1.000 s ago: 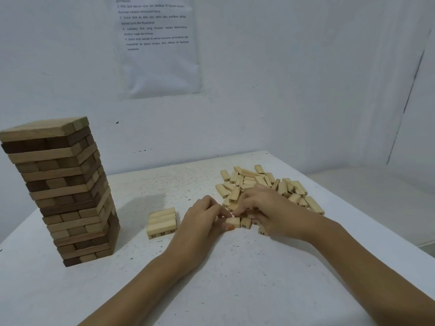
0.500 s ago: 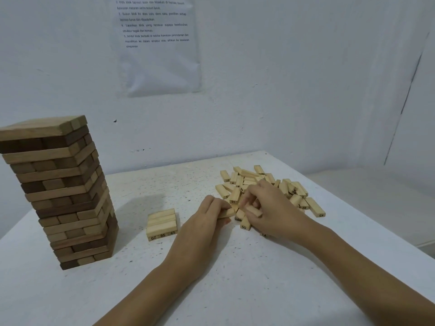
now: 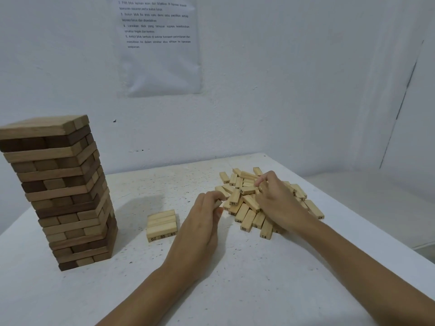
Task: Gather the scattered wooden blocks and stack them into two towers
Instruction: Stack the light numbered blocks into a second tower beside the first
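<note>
A block (image 3: 218, 204) is pinched in the curled left hand (image 3: 200, 223), presumably for stacking. The right hand's (image 3: 280, 203) grip cannot be told.

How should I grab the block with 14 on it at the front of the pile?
Pinch the block marked 14 by its two long sides, close to the numbered end, coming from above on the near side. It lies flat and that end pokes out of the pile toward you, past its neighbours, so fingers fit there. Its far end sits among other blocks.
</note>
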